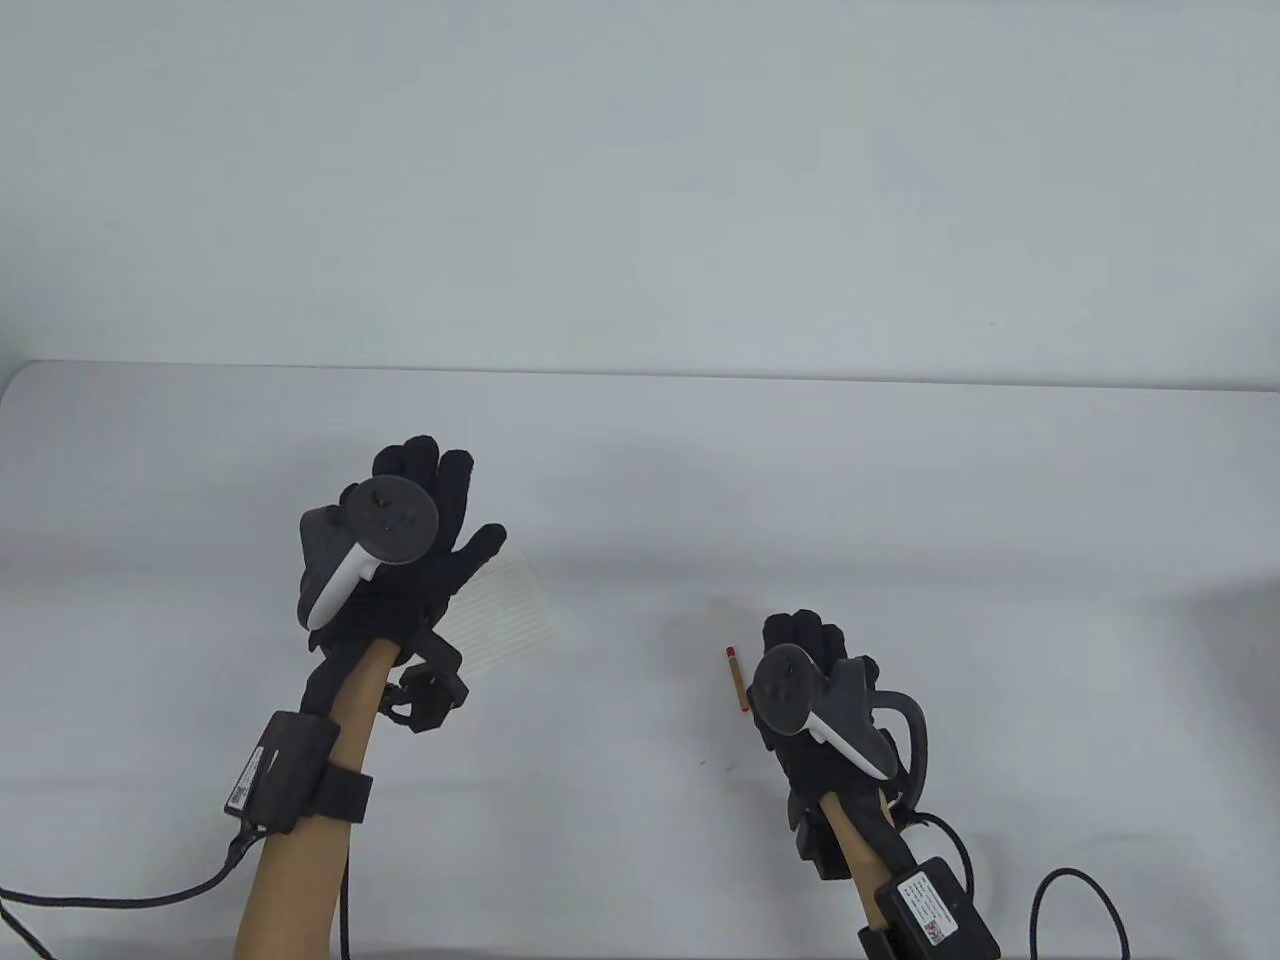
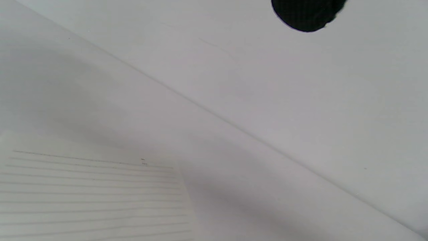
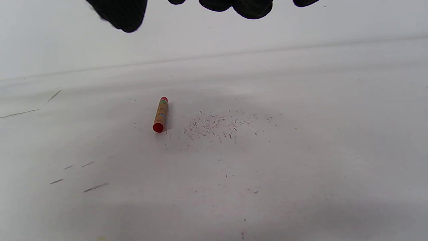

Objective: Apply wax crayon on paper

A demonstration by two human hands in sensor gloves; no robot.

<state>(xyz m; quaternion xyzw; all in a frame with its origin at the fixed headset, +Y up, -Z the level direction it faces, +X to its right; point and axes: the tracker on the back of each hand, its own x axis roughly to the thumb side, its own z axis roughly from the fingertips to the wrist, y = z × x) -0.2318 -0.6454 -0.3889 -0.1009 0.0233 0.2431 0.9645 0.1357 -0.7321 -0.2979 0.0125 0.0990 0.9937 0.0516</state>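
A red wax crayon (image 1: 737, 679) with an orange wrapper lies on the white table, just left of my right hand (image 1: 803, 665). In the right wrist view the crayon (image 3: 160, 114) lies alone below my fingertips (image 3: 124, 15), untouched. A sheet of lined white paper (image 1: 505, 620) lies on the table, partly under my left hand (image 1: 420, 520). The left hand hovers over the paper's left part with fingers spread and holds nothing. The paper (image 2: 90, 197) fills the lower left of the left wrist view, with one fingertip (image 2: 306, 15) at the top.
Small crayon crumbs (image 3: 220, 125) lie scattered on the table to the right of the crayon. A few dark marks (image 3: 83, 180) show on the table surface. The table's far edge (image 1: 640, 372) meets a pale wall. Cables (image 1: 1080, 900) run off my wrists at the bottom.
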